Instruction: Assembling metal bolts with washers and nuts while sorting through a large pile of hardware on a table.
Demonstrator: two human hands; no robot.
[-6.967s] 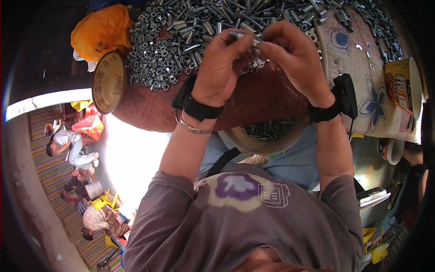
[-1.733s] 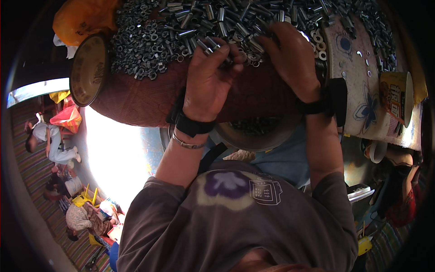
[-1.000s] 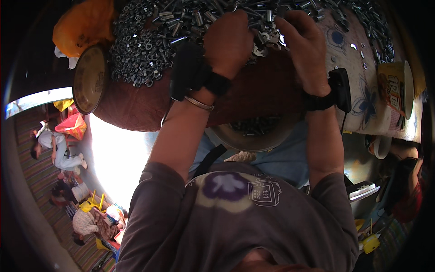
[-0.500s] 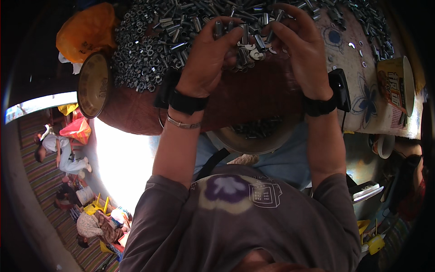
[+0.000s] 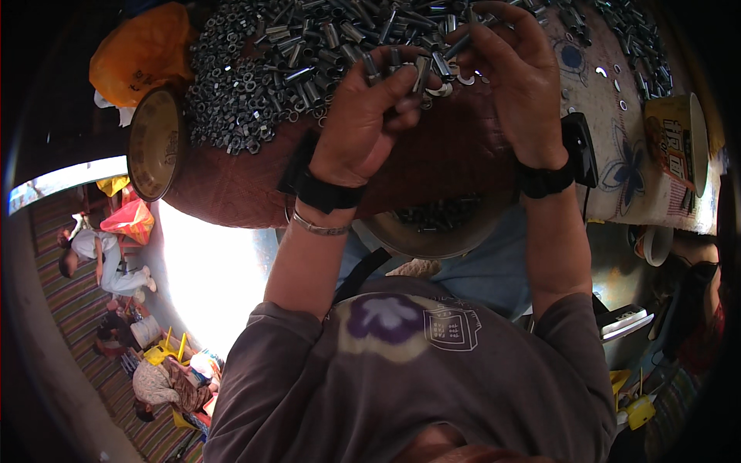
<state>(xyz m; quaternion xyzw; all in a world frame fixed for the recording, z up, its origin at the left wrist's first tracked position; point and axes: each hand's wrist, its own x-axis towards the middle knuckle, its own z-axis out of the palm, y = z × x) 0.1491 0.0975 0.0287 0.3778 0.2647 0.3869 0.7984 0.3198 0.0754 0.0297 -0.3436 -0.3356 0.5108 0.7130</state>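
My left hand (image 5: 364,116) is closed around several short metal sleeves (image 5: 421,74), which poke out between its fingers. Close by on the right, my right hand (image 5: 525,85) pinches a slim metal piece (image 5: 458,46) at a slant; whether it is a bolt or a sleeve I cannot tell. Beyond both hands spreads a pile of metal sleeves (image 5: 332,35). Thin flat washers (image 5: 441,91) lie between the hands, partly hidden by my left fingers. A heap of hex nuts (image 5: 235,100) is left of my left hand.
A metal bowl (image 5: 436,248) with dark metal parts sits at my lap. Another bowl (image 5: 137,154) and an orange plastic bag (image 5: 139,58) are at the left edge. A paper tub (image 5: 670,143) stands right on the patterned cloth (image 5: 610,139). Other people sit far left.
My left hand has drawn slightly toward me and to the right with its sleeves. The piece in my right hand has tipped from steep to flatter.
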